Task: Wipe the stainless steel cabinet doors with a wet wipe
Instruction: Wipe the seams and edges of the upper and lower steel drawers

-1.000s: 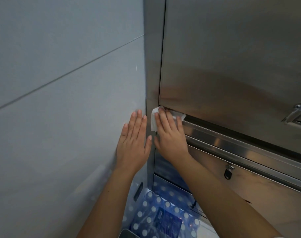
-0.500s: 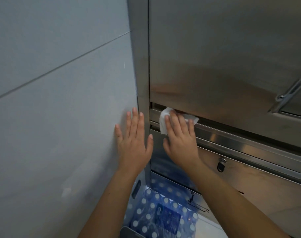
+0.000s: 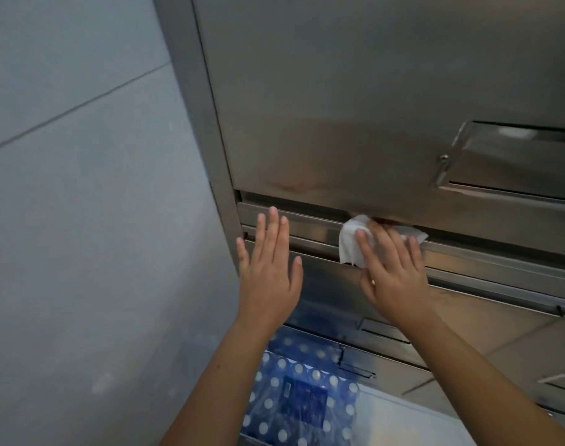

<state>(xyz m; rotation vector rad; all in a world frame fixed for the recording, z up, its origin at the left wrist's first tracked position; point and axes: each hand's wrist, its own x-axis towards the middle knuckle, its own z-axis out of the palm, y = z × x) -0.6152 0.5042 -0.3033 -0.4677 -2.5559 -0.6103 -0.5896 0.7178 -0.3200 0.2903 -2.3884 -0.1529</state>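
A large stainless steel cabinet door (image 3: 355, 107) fills the upper right, with a recessed handle (image 3: 513, 162) at its right side. Under its bottom edge runs a steel rail (image 3: 500, 262). My right hand (image 3: 394, 272) presses a white wet wipe (image 3: 352, 243) flat against that rail, with straight fingers; the fingertips reach up to the door's lower edge. My left hand (image 3: 268, 268) is spread flat with straight fingers at the rail's left end, beside the cabinet's frame post (image 3: 207, 140). It holds nothing.
A grey wall (image 3: 81, 220) stands to the left of the cabinet. Below my arms lies a plastic-wrapped pack of bottles with white caps (image 3: 303, 400). Lower cabinet panels with small handles (image 3: 554, 378) continue down at the right.
My right hand has slid the wipe to the right along the rail below the door. My left hand has come off the wall to the rail's left end. The view has shifted right.
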